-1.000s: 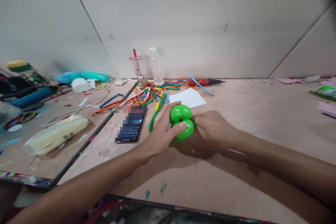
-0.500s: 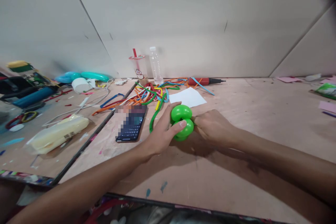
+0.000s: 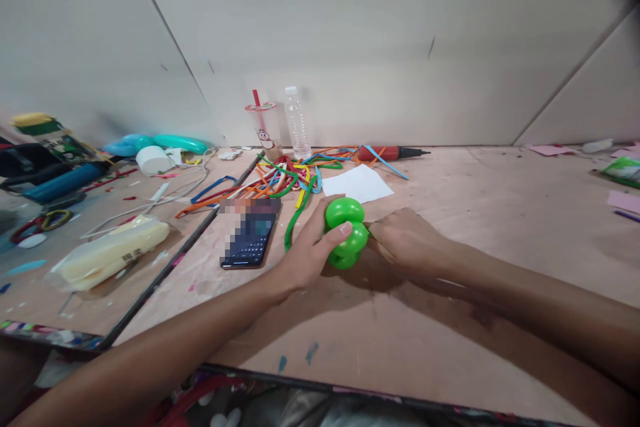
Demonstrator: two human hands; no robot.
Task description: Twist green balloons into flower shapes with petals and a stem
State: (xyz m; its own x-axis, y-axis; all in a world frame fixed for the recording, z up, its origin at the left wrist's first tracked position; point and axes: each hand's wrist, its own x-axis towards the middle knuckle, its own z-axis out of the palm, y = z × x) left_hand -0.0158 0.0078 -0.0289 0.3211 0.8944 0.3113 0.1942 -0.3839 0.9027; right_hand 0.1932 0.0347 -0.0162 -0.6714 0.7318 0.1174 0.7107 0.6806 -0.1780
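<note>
A green balloon [image 3: 346, 233], twisted into several round lobes, is held above the table. My left hand [image 3: 313, 243] wraps round its left side, the thumb lying across the front lobe. My right hand [image 3: 403, 240] is closed at the balloon's right side, its fingers pinching a thin green end; the fingertips are partly hidden. A phone [image 3: 247, 240] with a lit screen lies left of my left hand. Behind the balloon is a white sheet of paper [image 3: 356, 183].
Uninflated balloons [image 3: 283, 180] are piled behind my hands, near a red pump [image 3: 377, 153], a plastic cup [image 3: 265, 130] and a clear bottle [image 3: 299, 127]. A yellowish packet [image 3: 113, 253] and teal balloons [image 3: 180, 143] are at left. Pink paper [image 3: 550, 150] lies far right.
The green balloon has turned slightly in my left hand, and my left thumb has shifted a little up and left. My right hand has barely moved.
</note>
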